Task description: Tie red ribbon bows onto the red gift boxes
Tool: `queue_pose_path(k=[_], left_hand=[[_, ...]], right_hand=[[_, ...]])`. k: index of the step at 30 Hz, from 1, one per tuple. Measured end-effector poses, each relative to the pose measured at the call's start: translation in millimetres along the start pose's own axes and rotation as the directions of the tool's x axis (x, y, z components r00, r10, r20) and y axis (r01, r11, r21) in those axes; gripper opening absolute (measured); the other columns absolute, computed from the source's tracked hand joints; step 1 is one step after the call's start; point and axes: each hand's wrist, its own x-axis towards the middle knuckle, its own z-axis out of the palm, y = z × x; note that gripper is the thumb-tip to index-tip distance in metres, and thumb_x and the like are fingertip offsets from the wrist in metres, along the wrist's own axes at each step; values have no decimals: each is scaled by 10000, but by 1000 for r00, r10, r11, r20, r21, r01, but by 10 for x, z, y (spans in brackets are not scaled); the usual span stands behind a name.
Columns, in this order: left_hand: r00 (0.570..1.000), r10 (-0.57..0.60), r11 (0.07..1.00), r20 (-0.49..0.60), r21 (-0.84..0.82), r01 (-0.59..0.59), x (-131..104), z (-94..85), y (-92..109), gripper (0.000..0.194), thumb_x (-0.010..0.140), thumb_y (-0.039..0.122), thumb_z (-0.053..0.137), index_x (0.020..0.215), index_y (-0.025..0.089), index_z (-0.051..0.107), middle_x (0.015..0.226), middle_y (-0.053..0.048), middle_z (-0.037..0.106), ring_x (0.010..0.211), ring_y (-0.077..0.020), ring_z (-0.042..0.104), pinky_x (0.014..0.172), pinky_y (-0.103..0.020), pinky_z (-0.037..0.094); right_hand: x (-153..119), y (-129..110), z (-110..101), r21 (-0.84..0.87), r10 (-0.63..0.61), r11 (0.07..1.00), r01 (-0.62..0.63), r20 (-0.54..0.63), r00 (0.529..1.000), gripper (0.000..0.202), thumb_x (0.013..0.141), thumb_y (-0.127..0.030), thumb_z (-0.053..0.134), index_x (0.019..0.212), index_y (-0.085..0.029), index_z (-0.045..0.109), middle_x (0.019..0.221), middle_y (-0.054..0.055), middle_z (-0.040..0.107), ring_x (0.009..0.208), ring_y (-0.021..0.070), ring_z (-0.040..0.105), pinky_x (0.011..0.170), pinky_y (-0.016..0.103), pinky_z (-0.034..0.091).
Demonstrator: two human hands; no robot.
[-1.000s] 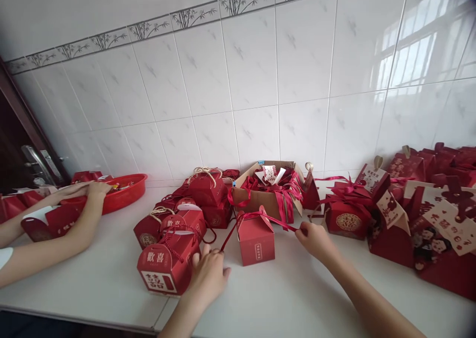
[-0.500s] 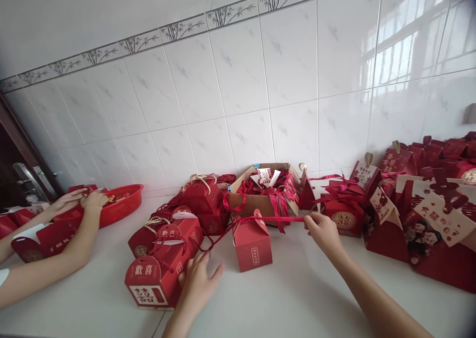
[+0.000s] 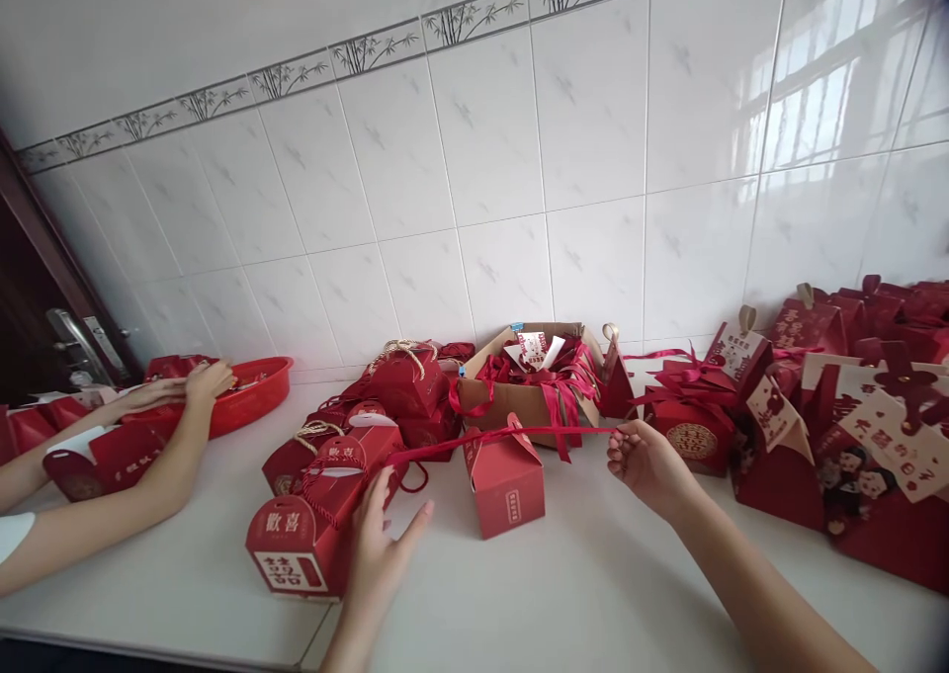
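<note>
Stretching low over a pale, smooth counter (image 3: 578,594), a red ribbon (image 3: 445,449) runs nearly level across the peaked top of a small box (image 3: 508,490). That box stands upright between the two hands, its matte card in a softer red than most of its neighbours, with a small printed panel on one face. The right hand (image 3: 648,461) pinches one end of the ribbon, fingers curled in. The left hand (image 3: 378,549) is spread, thumb well apart, its fingertips at the other end; whether they grip it I cannot tell.

Behind rises a wall (image 3: 489,159) of glossy, marbled white tiles, banded by a bamboo-patterned border (image 3: 378,47) and catching a barred window's reflection at right. A dark door (image 3: 37,258) with a metal handle stands at far left.

Just behind the box, an open brown carton (image 3: 485,403) spills satiny ribbons over its edge. Beside the left hand sit round-topped boxes (image 3: 297,545) with twisted red cords; a darker one behind carries cream rope (image 3: 404,350). At right crowd red packages with stiff paper tags (image 3: 897,441). Further left, a co-worker's hands (image 3: 204,386) are at a shiny red basin (image 3: 267,396).
</note>
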Motion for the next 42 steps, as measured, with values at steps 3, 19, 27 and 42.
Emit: queue_pose_path(k=[3,19,27,42], left_hand=[[1000,-8,984,26,-178,13,83,-37,259,746,731,469,639,1384,239,362,1472,-121,375,1353,-292,365,992,-385,450],[960,127,456,251,-874,167,279,65,939,379,795,268,653,1173,257,640,1015,-24,619,597,-47,433,542,-149,433],[927,91,716,363,-672,192,144,190,648,639,727,255,736,1318,249,493,763,30,542,736,-91,481,751,-199,442],[932,331,889,146,-379,-257,25,429,560,500,872,267,555,1343,276,389,1251,-96,517,774,-103,562,838,-302,502]], right_hand=[[-86,-41,54,57,-31,998,28,49,998,135,674,-239,613,597,-201,509,578,-11,532,499,114,480,507,260,446],[-199,-334,804,306,-92,952,-21,350,932,271,785,-194,552,559,-201,403,519,-68,294,442,78,322,589,239,478],[-119,35,466,245,67,957,-156,338,939,257,778,-180,569,566,-188,424,498,-79,189,440,78,137,437,204,331],[-349,435,636,-126,173,982,-140,302,938,272,833,-335,590,630,-163,532,492,-76,257,480,73,142,480,211,224]])
